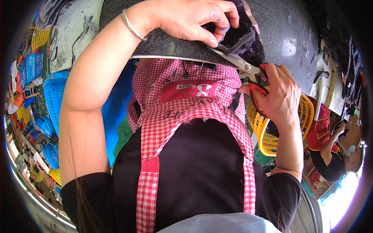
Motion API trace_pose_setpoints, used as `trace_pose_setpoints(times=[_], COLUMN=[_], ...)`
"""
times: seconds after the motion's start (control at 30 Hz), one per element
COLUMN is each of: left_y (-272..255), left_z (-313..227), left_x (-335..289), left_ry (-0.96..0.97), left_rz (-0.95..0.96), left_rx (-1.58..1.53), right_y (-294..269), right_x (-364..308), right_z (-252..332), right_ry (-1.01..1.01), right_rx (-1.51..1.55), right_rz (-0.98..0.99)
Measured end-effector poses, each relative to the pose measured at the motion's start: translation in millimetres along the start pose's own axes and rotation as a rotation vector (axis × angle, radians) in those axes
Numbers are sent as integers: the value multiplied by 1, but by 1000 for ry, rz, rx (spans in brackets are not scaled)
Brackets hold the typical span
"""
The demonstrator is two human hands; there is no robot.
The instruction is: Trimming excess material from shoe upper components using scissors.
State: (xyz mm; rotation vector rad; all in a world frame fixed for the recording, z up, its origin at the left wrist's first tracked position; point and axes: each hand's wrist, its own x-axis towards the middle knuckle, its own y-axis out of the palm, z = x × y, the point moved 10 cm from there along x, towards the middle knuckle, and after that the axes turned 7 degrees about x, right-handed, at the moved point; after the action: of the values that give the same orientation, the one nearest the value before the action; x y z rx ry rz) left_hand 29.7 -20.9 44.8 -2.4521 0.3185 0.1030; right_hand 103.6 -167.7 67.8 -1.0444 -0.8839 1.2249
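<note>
Red-handled scissors (247, 67) are gripped in my right hand (280, 93), with thumb and fingers through the loops. Their blades point up and left, into the edge of a dark furry piece of fabric (248, 40). The blades look nearly closed, and their tips lie close to my left thumb. My left hand (194, 19) bends over the fabric at the table's near edge, thumb and fingers pinching it. A brownish strip runs along the fabric's right side. Part of the piece is hidden behind my left fingers and cut off by the upper rim.
The dark speckled tabletop (287, 42) ends just in front of my checked apron (186, 73). A large blue basket (56, 89) stands at left, a yellow basket (268, 141) below my right hand. Dark material (344, 50) lies far right. Another person (330, 163) sits at right.
</note>
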Motion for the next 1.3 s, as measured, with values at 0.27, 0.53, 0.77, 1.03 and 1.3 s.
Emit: trace_pose_setpoints(times=[0.27, 0.53, 0.77, 1.03, 1.3], left_y=[-5, 4, 7, 14, 27], left_z=[2, -2, -30, -27, -4], left_x=[1, 4, 33, 81, 84], left_ry=[13, 49, 73, 81, 135], left_rz=[-7, -17, 51, 178, 157], left_rx=[-42, 55, 352, 72, -220], right_y=[5, -7, -28, -50, -60], right_x=[4, 16, 1, -14, 20], right_z=[-10, 6, -3, -38, -44], right_ry=[79, -64, -57, 83, -27], right_rx=[86, -37, -139, -123, -130], right_rz=[89, 52, 53, 140, 260])
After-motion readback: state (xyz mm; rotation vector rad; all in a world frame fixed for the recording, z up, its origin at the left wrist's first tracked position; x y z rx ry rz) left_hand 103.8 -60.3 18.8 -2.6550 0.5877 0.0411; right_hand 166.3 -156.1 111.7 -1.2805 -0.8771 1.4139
